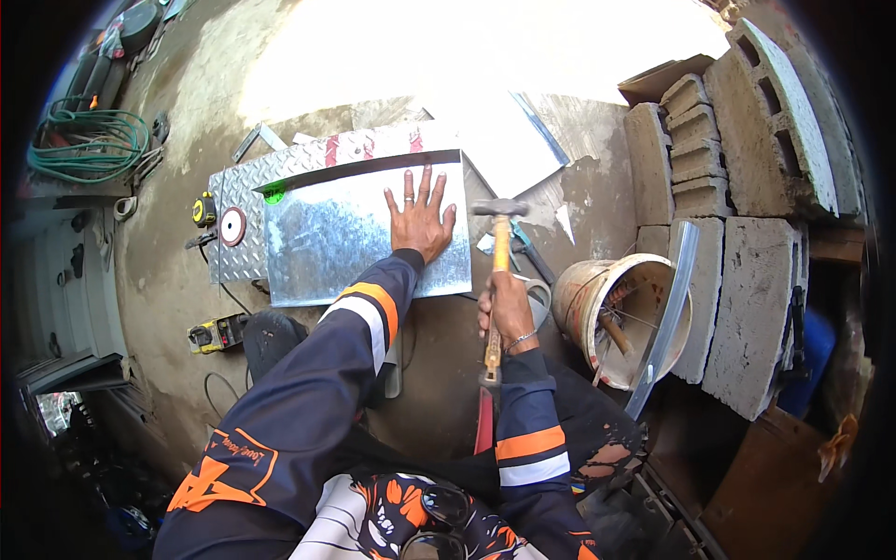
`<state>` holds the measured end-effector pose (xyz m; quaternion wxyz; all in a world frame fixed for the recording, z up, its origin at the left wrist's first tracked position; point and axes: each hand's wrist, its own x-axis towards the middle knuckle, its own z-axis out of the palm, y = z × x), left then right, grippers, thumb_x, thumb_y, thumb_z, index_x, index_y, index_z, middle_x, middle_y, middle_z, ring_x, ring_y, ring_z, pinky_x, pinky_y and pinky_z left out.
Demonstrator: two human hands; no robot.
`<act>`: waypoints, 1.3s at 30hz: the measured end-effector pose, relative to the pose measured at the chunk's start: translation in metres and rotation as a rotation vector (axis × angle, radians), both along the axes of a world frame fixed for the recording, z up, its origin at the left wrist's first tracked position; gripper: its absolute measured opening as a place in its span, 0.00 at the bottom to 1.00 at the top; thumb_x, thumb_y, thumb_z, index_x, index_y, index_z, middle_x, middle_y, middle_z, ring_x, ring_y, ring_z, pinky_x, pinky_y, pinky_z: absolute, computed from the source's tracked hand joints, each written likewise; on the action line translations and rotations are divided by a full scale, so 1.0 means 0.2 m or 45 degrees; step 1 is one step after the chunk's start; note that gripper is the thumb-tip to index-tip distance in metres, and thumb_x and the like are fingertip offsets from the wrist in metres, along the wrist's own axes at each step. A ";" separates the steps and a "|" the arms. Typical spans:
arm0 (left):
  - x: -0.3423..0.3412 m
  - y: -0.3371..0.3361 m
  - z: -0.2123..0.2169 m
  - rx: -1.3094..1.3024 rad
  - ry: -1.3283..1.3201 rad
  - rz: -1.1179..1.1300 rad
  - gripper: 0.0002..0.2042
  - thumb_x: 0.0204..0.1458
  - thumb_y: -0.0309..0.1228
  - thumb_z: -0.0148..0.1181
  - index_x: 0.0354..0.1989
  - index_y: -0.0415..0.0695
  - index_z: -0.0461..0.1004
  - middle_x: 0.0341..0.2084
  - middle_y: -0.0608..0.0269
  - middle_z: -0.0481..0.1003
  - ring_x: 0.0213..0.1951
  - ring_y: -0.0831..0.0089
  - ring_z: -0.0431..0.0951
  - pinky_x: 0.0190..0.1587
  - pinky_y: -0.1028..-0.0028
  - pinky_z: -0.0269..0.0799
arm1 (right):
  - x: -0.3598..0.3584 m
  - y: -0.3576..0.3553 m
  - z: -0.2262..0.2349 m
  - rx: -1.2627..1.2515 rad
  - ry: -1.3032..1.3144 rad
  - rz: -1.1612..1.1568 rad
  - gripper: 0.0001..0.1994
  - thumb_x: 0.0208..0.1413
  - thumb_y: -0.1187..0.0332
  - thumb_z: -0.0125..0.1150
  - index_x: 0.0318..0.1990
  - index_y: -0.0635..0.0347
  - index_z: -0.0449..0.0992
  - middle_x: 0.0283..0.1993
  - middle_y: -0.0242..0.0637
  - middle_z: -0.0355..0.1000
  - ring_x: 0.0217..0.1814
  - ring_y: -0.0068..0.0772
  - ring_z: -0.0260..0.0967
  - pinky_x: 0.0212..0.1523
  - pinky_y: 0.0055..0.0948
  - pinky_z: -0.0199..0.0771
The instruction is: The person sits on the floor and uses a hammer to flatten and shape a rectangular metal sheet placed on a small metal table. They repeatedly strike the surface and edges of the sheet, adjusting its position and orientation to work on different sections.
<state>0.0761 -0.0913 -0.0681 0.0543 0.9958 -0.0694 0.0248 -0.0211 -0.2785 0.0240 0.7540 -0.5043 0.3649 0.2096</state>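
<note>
Left hand (423, 224) on my feed is pressed flat with fingers spread on the shiny metal sheet (336, 247), near its bent-up far edge. That sheet's lying over the tread plate (245, 187) on the floor. Right hand (507, 306) is wrapped around the hammer (502, 247) by its yellowish handle, head just right of the sheet in my view, can't tell how high. I've also got 1 yellow tape measure (203, 209) left of the plate and 1 grubby bucket (577, 313) off right.
</note>
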 end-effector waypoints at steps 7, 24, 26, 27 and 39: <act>-0.01 0.01 0.00 -0.003 -0.009 0.008 0.31 0.64 0.48 0.44 0.75 0.54 0.54 0.76 0.59 0.46 0.76 0.50 0.41 0.71 0.35 0.33 | 0.02 -0.12 0.05 -0.015 -0.060 -0.242 0.16 0.69 0.53 0.40 0.36 0.56 0.62 0.19 0.32 0.61 0.10 0.29 0.60 0.09 0.33 0.64; -0.02 0.05 -0.03 0.013 0.010 0.031 0.31 0.64 0.49 0.42 0.75 0.56 0.53 0.77 0.61 0.45 0.77 0.51 0.41 0.71 0.35 0.33 | -0.33 0.08 0.06 -0.082 0.025 0.341 0.15 0.69 0.54 0.41 0.38 0.57 0.61 0.18 0.32 0.61 0.08 0.30 0.59 0.08 0.34 0.63; -0.04 0.07 -0.03 0.020 0.035 0.060 0.31 0.64 0.49 0.42 0.75 0.56 0.53 0.77 0.61 0.45 0.77 0.51 0.41 0.71 0.35 0.32 | -0.37 -0.02 0.08 -0.007 0.098 0.185 0.16 0.69 0.53 0.40 0.38 0.57 0.61 0.17 0.32 0.61 0.08 0.29 0.59 0.08 0.34 0.64; -0.04 0.08 -0.03 0.010 0.025 0.051 0.31 0.63 0.49 0.42 0.75 0.56 0.54 0.77 0.62 0.45 0.77 0.52 0.41 0.71 0.34 0.32 | -0.38 -0.05 0.08 -0.069 0.092 0.122 0.16 0.69 0.52 0.40 0.38 0.56 0.61 0.18 0.32 0.61 0.09 0.29 0.59 0.08 0.34 0.65; -0.02 0.09 0.01 -0.011 -0.006 0.051 0.30 0.63 0.49 0.43 0.74 0.58 0.54 0.76 0.62 0.46 0.76 0.52 0.45 0.71 0.34 0.36 | -0.55 0.04 0.17 -0.073 0.024 0.024 0.16 0.70 0.54 0.38 0.38 0.56 0.60 0.19 0.33 0.60 0.09 0.29 0.60 0.08 0.33 0.64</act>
